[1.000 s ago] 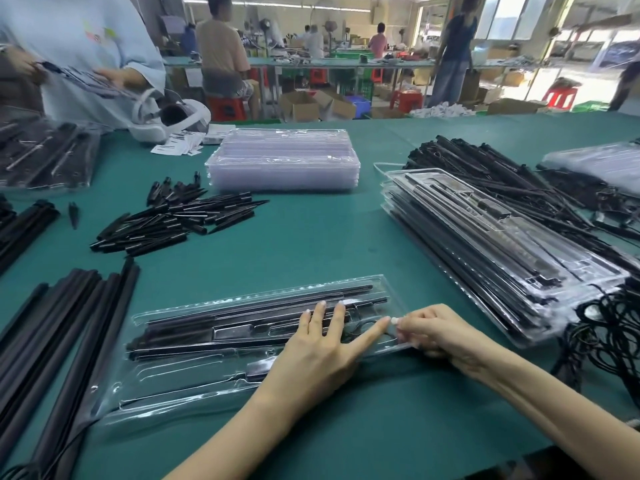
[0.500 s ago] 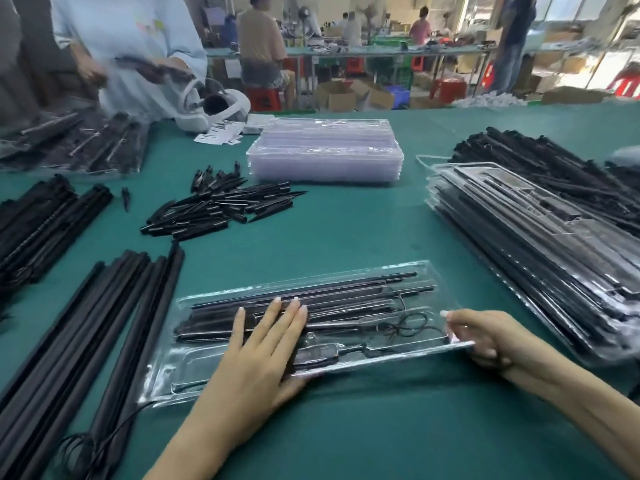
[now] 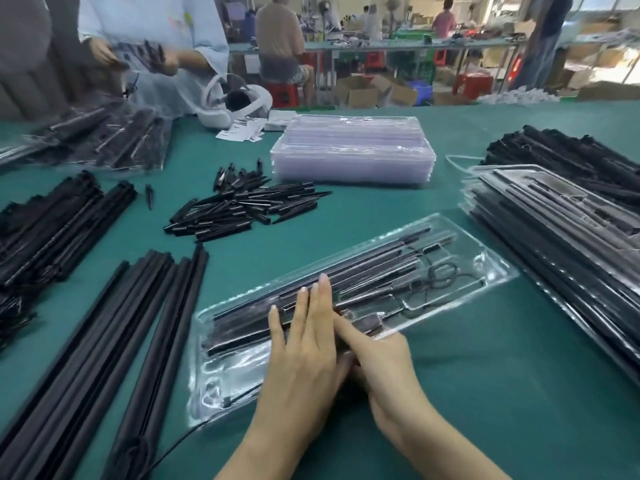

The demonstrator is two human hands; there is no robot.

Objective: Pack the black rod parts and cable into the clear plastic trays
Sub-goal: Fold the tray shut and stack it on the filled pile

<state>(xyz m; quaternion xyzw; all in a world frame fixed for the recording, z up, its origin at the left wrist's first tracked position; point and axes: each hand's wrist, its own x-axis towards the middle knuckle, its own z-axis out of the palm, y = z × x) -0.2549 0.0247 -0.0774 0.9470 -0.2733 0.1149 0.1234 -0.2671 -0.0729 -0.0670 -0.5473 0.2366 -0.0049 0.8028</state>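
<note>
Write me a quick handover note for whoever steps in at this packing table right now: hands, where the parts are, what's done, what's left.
Left hand: flat, fingers straight, pressing on the clear tray in front.
Right hand: index finger extended onto the tray's near edge beside the left hand; holds nothing that can be seen.
Tray: black rods lie in its slots, coiled cable sits at its right end.
Done: stack of filled trays on the right.
Left: long rods and short rod parts lie loose on the left; stack of empty trays at the far middle waits to be filled.
</note>
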